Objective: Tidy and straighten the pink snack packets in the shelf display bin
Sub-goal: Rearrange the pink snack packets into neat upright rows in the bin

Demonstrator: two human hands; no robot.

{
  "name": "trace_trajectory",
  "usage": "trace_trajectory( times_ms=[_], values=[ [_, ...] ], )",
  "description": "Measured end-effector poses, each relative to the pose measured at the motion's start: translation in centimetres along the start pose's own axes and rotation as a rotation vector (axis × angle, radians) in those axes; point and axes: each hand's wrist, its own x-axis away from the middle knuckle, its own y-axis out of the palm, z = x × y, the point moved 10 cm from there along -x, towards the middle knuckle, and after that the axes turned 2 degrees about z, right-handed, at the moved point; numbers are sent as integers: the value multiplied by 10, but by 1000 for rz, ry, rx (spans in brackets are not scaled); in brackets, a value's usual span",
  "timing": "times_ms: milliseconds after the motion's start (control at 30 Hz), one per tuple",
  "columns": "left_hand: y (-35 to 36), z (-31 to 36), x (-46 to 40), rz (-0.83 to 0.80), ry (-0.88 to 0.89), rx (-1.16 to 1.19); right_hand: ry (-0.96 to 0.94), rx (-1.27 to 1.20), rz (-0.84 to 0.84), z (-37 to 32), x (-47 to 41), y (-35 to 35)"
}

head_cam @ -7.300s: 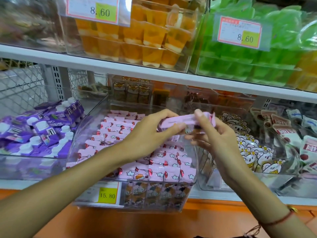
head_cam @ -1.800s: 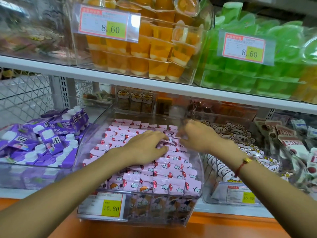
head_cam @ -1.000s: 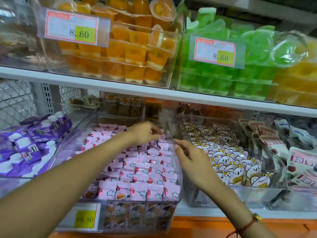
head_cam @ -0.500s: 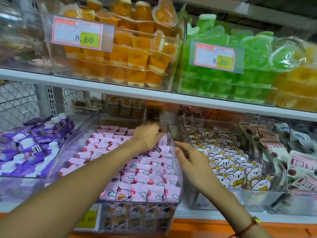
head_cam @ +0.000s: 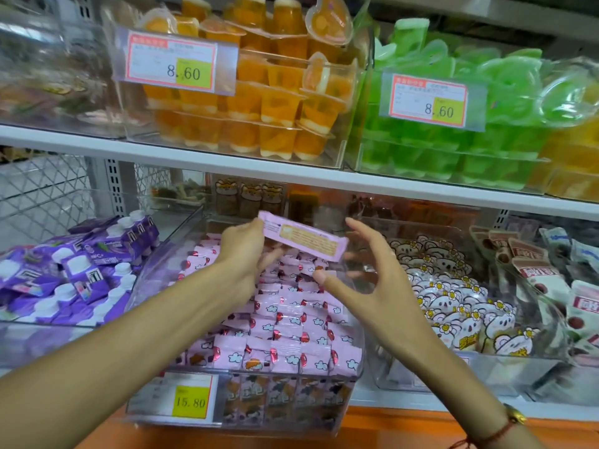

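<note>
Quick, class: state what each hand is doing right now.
Left hand: grips one end of a pink snack packet, lifted above the bin.
Right hand: open, fingers spread beside the packet, holding nothing.

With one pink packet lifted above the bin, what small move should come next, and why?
Probably bring the right hand in to take the free end of the pink packet. The left hand holds it by one end above the rows in the bin, back side up and tilted, while the right hand is open just beside it.
</note>
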Motion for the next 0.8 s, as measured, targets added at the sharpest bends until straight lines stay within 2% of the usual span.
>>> trace_trajectory(
  times_ms=[100,133,167,200,267,300,367,433,567,700,800],
  values=[
    [6,-23,15,-118,-139,-21,-80,-63,26,-22,0,3],
    [7,-26,17,-155,-132,-82,-84,-52,69,-25,-1,-1],
    [6,-21,18,-189,-59,-191,-60,-61,122,-25,-2,-8],
    [7,-10,20,-232,87,-353,-4,-107,176,-19,-4,-15],
    [21,19,37,-387,466,-676,173,-309,242,-1,-6,-23],
    [30,25,48,-469,600,-787,265,-426,242,8,-5,-21],
    [36,26,60,-537,721,-909,366,-542,237,18,-3,-17],
    [34,27,58,-514,721,-887,421,-560,199,21,-1,-12],
    [28,27,44,-468,547,-692,555,-792,69,26,0,2],
    [29,20,38,-464,503,-677,541,-812,94,30,-1,-3],
    [32,15,37,-478,497,-686,438,-738,93,25,-4,-8]
  ],
)
